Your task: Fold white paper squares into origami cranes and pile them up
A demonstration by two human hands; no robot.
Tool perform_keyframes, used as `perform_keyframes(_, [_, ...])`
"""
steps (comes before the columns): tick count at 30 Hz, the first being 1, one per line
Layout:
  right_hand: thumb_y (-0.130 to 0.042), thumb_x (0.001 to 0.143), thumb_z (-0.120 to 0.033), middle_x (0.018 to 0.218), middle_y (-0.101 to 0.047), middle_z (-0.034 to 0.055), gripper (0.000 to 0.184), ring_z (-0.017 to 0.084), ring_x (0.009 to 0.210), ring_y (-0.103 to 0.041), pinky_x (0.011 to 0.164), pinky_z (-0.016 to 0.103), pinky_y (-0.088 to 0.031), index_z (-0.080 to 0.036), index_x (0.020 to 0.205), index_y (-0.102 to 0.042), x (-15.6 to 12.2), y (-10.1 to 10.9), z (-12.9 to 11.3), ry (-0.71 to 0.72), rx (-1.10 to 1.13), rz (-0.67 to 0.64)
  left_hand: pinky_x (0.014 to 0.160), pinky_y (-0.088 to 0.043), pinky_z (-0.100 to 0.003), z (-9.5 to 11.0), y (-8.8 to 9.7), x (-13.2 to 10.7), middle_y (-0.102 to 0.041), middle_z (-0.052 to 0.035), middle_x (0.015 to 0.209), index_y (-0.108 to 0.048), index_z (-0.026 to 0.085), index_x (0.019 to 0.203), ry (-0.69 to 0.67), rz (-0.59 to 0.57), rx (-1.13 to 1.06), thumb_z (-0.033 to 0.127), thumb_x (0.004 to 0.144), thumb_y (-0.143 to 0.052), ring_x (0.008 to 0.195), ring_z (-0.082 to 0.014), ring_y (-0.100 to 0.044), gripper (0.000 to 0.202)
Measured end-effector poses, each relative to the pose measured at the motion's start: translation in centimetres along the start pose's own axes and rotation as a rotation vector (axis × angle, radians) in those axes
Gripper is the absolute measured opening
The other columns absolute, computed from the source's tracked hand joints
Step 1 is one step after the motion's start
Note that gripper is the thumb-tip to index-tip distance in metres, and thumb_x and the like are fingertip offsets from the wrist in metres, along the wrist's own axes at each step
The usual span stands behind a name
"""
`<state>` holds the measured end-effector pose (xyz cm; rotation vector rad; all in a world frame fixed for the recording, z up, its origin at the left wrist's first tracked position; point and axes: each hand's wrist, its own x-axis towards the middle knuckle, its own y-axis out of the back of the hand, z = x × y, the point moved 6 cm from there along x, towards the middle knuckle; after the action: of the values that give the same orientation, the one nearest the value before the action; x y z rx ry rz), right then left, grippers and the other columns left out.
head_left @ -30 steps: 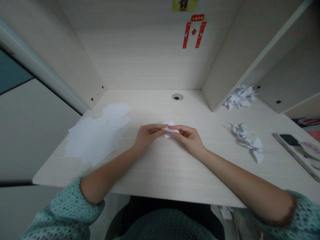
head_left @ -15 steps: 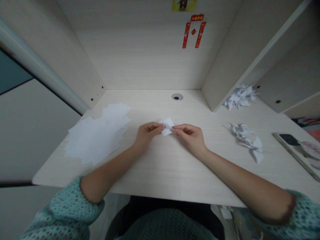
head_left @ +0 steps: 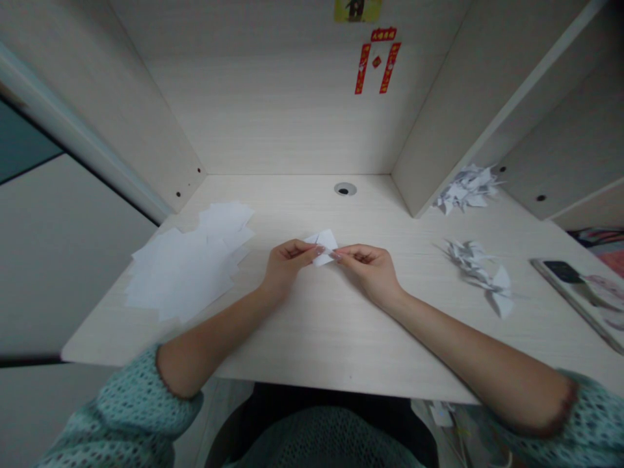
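Between my hands, just above the pale desk, is a small folded white paper. My left hand pinches its left side, thumb and fingertips closed on it. From the other side my right hand grips the paper's right part, its thumb close to the left thumb. Part of the paper is covered by the fingers, so the exact folds are hard to make out. To the left lies a spread of flat white paper squares. A small group of folded white paper pieces sits to the right.
A larger heap of folded papers lies behind, beside the upright divider. At the right edge rests a phone. A round cable hole is near the back wall, which carries red paper decorations.
My right fingertips have shifted slightly left and down over the paper, closer to the left thumb. The paper is turned a little; the other items lie as before.
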<state>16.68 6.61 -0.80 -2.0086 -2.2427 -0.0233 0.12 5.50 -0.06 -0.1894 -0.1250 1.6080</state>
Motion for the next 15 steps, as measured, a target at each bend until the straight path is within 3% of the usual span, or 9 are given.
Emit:
perform_keyframes(9, [-0.078, 0.065, -0.032, 0.075, -0.074, 0.0033, 0.013, 0.016, 0.068, -0.063, 0.067, 0.029, -0.048, -0.022, 0.073, -0.075, -0.15, 0.48, -0.64, 0.08, -0.074, 0.07, 0.073, -0.05, -0.027, -0.07, -0.33, -0.26, -0.071, -0.0003, 0.072, -0.068, 0.017, 0.07, 0.073, -0.019, -0.052, 0.033, 0.059, -0.08, 0.069, -0.0121, -0.064, 0.023])
perform_keyframes(15, [-0.079, 0.062, -0.032, 0.069, -0.073, 0.0016, 0.013, 0.012, 0.059, -0.059, 0.057, 0.026, -0.045, -0.022, 0.071, -0.075, -0.01, 0.09, 0.24, -0.047, 0.076, 0.037, 0.072, -0.05, -0.025, -0.1, -0.26, -0.33, -0.071, 0.001, 0.072, -0.067, 0.017, 0.069, 0.058, -0.001, -0.085, 0.031, 0.061, -0.08, 0.07, -0.0109, -0.064, 0.021])
